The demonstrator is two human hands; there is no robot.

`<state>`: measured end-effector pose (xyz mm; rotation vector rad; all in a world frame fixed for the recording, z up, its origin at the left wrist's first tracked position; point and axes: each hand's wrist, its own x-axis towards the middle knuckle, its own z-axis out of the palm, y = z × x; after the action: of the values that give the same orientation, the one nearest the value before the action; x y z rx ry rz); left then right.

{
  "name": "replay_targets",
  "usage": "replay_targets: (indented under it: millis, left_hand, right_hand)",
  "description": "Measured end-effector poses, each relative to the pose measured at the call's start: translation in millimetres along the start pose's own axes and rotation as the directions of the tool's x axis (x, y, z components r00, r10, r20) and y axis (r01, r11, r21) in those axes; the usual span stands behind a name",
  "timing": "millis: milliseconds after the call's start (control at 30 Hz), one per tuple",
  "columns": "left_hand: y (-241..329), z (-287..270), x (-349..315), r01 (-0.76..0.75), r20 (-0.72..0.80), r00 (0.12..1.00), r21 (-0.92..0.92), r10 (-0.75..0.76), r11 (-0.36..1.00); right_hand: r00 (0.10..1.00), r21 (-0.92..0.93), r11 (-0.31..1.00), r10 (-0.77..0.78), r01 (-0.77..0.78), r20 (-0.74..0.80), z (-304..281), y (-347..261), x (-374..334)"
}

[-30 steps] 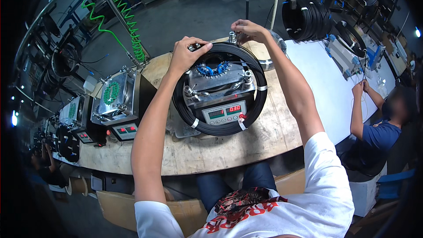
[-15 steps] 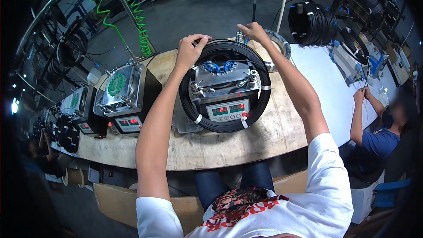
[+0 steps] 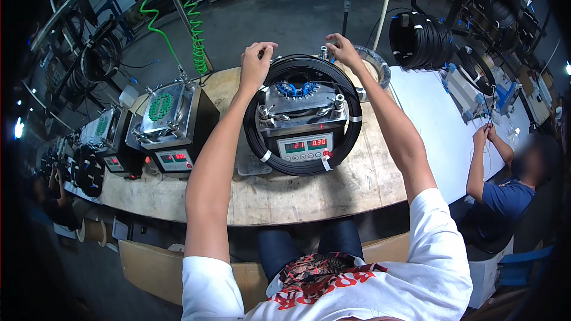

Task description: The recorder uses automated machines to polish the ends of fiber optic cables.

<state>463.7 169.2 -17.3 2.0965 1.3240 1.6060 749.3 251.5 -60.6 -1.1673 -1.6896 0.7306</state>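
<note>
A coil of black cable (image 3: 352, 137), bound with white ties, stands around the front of a metal bench machine (image 3: 297, 117) with a lit red display. On the machine's top plate sits a ring of blue clips (image 3: 295, 90). My left hand (image 3: 256, 66) is raised at the coil's upper left, fingers curled toward the thumb around something small and dark that I cannot make out. Beyond the coil's upper right, my right hand (image 3: 346, 53) hangs in the air with thumb and fingers apart, holding nothing visible. A metal post (image 3: 324, 52) stands beside its fingertips.
Two similar machines with green clips (image 3: 160, 107) stand to the left on the wooden table (image 3: 369, 175). Behind my right wrist lies a clear coil (image 3: 380, 71). A co-worker (image 3: 505, 196) handles thin cable at the white table on the right. Green spiral hoses (image 3: 195, 41) hang at back left.
My right hand's thumb and fingers have parted slightly. My left hand has shifted a little, still curled. The right part of the machine's red display has changed.
</note>
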Motion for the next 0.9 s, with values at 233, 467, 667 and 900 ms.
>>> replay_targets:
  millis: [233,467,667,900]
  left_hand:
    - [-34,-16,-11,0.007,-0.077,0.997,0.088,0.0,0.996]
    - [-20,-5,-2,0.138,0.103,0.985,0.008,-0.138,0.99]
    - [-43,-1,16,0.168,0.414,0.893,0.056,-0.176,0.984]
    - [-74,10,71,0.199,0.653,0.641,0.365,-0.402,0.91]
  right_hand:
    - [0.808,-0.158,0.924,-0.382,0.348,-0.449,38,-80,-95]
    - [0.89,-0.005,0.907,-0.413,0.42,-0.195,43,-111,-135]
    - [0.894,-0.174,0.899,-0.426,0.401,-0.141,44,-114,-139]
    - [0.876,-0.332,0.848,-0.47,0.413,-0.111,44,-108,-139]
